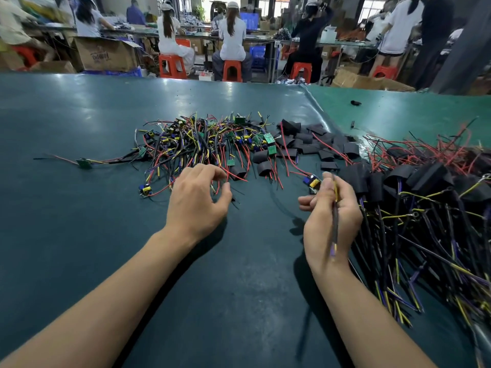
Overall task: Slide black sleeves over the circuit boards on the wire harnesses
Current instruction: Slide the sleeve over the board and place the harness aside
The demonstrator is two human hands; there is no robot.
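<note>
Dark teal worktop (79, 123) joined by a lighter green mat (425, 112), black sleeves (305, 144), small green circuit boards (269, 138), wires (202, 150) seen in red, yellow, black and purple, orange-red stools (172, 65) behind

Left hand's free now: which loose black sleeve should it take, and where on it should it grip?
Probably the black sleeve just beyond the left hand, the closest loose one. Come from the near side and pinch its flat faces near one end, leaving the opening clear for the circuit board held up by the right hand.
</note>
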